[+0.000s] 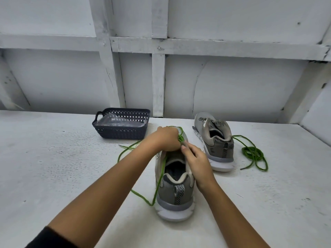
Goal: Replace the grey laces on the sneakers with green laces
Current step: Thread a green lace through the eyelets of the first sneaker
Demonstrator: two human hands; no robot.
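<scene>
At the far left of the white surface stands a dark basket with a clear bag lying inside it, close to the wall. Just right of the basket, a green lace trails across the surface in a long loop, passes under your left forearm, and runs down the left side of the near sneaker to its heel.

Your left hand sits over the front of that sneaker, its fingers curled down and gripping the green lace where it crosses the toe end. The near sneaker stands upright in the middle, heel toward you, toe pointing away.

Your right hand lies along the sneaker's right side. Its thumb and forefinger are drawn together in a pinch at the lacing edge, just beside your left hand; whether they also have the lace you cannot tell from here.

Farther right and farther away, the far sneaker stands upright with its heel toward you, apart from the near one. A second green lace leads from its collar to a loose coil on the surface at its right.
</scene>
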